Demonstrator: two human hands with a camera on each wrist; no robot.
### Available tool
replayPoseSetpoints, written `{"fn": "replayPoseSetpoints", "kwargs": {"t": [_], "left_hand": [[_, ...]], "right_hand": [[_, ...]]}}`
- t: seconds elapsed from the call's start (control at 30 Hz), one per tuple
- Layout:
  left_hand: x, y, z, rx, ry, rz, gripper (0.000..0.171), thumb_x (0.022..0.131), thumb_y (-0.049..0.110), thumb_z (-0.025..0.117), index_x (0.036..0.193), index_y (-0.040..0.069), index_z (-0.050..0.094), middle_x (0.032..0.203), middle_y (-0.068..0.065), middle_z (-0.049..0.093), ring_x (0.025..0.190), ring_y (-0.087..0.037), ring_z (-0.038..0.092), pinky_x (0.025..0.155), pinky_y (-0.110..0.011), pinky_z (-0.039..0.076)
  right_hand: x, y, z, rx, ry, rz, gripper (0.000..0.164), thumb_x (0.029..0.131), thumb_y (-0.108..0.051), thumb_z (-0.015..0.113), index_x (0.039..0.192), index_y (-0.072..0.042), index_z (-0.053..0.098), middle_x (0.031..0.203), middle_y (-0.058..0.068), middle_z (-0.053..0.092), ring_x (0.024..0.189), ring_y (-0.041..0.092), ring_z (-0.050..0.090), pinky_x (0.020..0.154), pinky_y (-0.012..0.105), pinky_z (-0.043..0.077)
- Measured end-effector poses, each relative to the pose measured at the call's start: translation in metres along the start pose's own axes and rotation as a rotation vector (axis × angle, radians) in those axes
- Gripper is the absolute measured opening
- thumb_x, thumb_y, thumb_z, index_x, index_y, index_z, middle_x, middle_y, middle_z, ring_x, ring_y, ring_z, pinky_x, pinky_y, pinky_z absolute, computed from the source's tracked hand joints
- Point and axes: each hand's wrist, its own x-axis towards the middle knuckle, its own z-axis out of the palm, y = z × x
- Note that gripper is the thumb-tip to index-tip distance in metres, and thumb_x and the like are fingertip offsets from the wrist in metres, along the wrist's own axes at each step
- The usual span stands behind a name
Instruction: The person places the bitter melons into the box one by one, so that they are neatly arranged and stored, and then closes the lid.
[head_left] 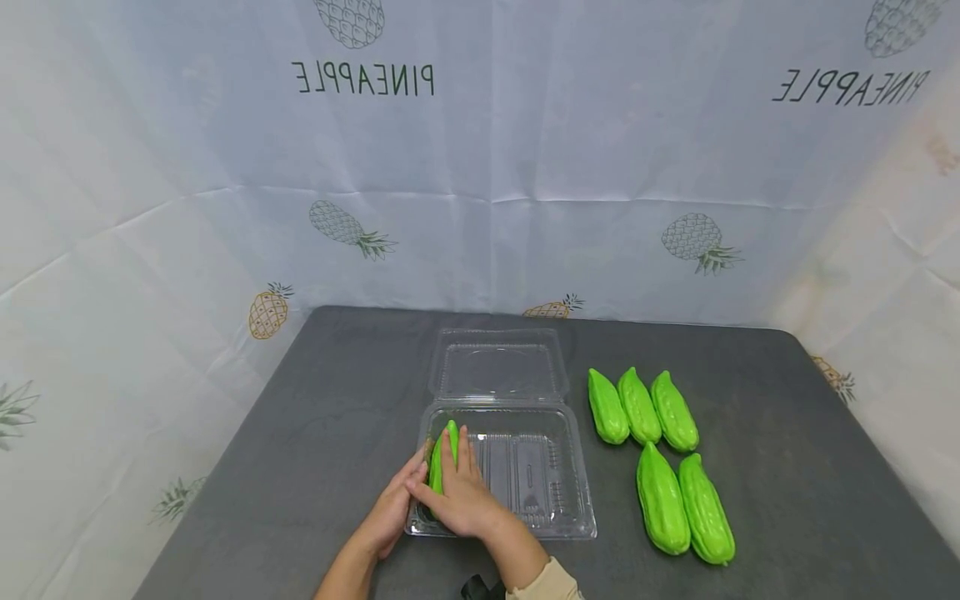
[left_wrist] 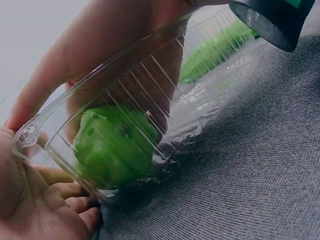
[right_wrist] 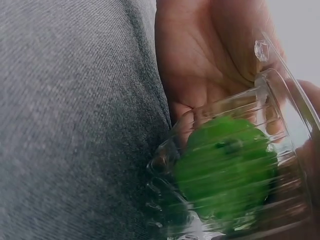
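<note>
A clear plastic clamshell container [head_left: 525,525] stands on the table with its lid [head_left: 498,371] folded back. Inside, along its left wall, lies one green bitter melon [head_left: 437,467], partly covered by the hands. My right hand [head_left: 468,496] reaches in over it, fingers straight along its right side and thumb stretched left toward the rim. My left hand [head_left: 390,508] rests against the outside of the container's left wall, its fingers [left_wrist: 75,200] beside the clear plastic in the left wrist view. Through the wall, the melon's rounded end [right_wrist: 227,172] shows in the right wrist view.
Right of the container, several more green bitter melons lie on the dark grey table [head_left: 360,375]: a back group [head_left: 639,406] and a front pair [head_left: 663,500]. A pineapple-print curtain [head_left: 495,150] hangs behind the table and at its sides.
</note>
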Motion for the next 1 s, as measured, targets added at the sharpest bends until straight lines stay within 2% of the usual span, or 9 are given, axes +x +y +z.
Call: {"fn": "replayPoseSetpoints", "kwargs": {"t": [0.2,0.37,0.6,0.83,1.0], "left_hand": [[-0.001,0.000,0.000,0.009,0.006,0.002,0.060,0.103,0.033,0.028,0.148,-0.003,0.011,0.156,-0.021,0.004,0.143,-0.034,-0.002,0.114,-0.051,0.000],[0.000,-0.001,0.000,0.014,0.013,-0.002,0.060,0.103,0.032,0.028,0.148,-0.004,0.009,0.155,-0.022,0.003,0.143,-0.035,-0.003,0.114,-0.051,-0.001],[0.001,0.000,0.000,0.029,0.016,-0.015,0.065,0.102,0.039,0.028,0.148,-0.003,0.008,0.156,-0.022,0.002,0.143,-0.037,-0.005,0.114,-0.055,-0.002],[0.000,0.000,0.000,0.037,0.011,-0.016,0.063,0.103,0.037,0.026,0.149,-0.002,0.008,0.156,-0.020,0.003,0.144,-0.035,-0.006,0.114,-0.054,-0.004],[0.000,0.000,0.000,0.043,0.010,-0.008,0.063,0.103,0.037,0.027,0.148,-0.002,0.009,0.156,-0.019,0.005,0.144,-0.034,-0.003,0.115,-0.052,0.000]], "right_hand": [[0.000,0.001,0.000,-0.004,-0.006,0.005,0.092,0.090,-0.064,0.041,0.150,-0.004,0.005,0.154,0.026,-0.009,0.140,0.048,0.002,0.107,0.064,0.023],[-0.001,0.001,-0.002,0.020,-0.018,0.013,0.089,0.091,-0.062,0.039,0.150,-0.006,0.003,0.154,0.024,-0.015,0.140,0.049,0.000,0.106,0.067,0.023],[-0.002,0.002,-0.006,0.029,0.017,0.004,0.086,0.092,-0.062,0.038,0.151,-0.008,0.005,0.154,0.022,-0.016,0.140,0.047,-0.006,0.107,0.069,0.013],[-0.010,0.004,-0.023,0.041,0.060,-0.043,0.086,0.092,-0.058,0.043,0.151,-0.008,0.006,0.155,0.020,-0.014,0.141,0.046,-0.010,0.104,0.073,0.013],[-0.022,0.006,-0.039,0.060,0.099,-0.088,0.086,0.091,-0.051,0.051,0.151,-0.007,0.006,0.155,0.020,-0.012,0.141,0.045,-0.010,0.103,0.074,0.011]]}}
